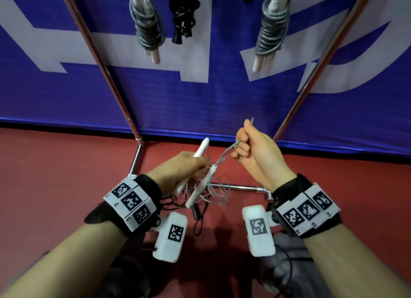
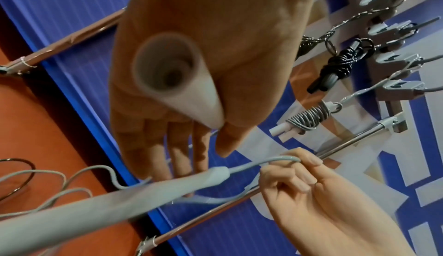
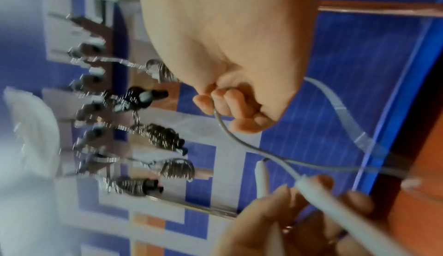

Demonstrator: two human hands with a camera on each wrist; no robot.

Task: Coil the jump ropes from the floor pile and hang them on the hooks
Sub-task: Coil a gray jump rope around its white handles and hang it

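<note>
A grey jump rope with two white handles hangs between my hands above the red floor. My left hand (image 1: 178,168) grips both handles: one handle (image 1: 201,148) points up, the other handle (image 1: 199,188) slants down. In the left wrist view the first handle (image 2: 179,84) sits between thumb and palm, and the second handle (image 2: 95,203) crosses the fingertips. My right hand (image 1: 251,146) is closed in a fist round the grey cord (image 1: 226,152) just beyond the handle. The right wrist view shows that fist (image 3: 239,104) on the cord (image 3: 230,133). Loose grey loops (image 1: 216,193) trail down to the floor.
Coiled ropes hang on the rack above: a grey rope (image 1: 146,26), a black rope (image 1: 182,15) and another grey rope (image 1: 269,28). Slanted metal poles (image 1: 106,71) and a base bar (image 1: 235,187) frame the rack before a blue banner. A black rope (image 1: 200,217) lies on the floor.
</note>
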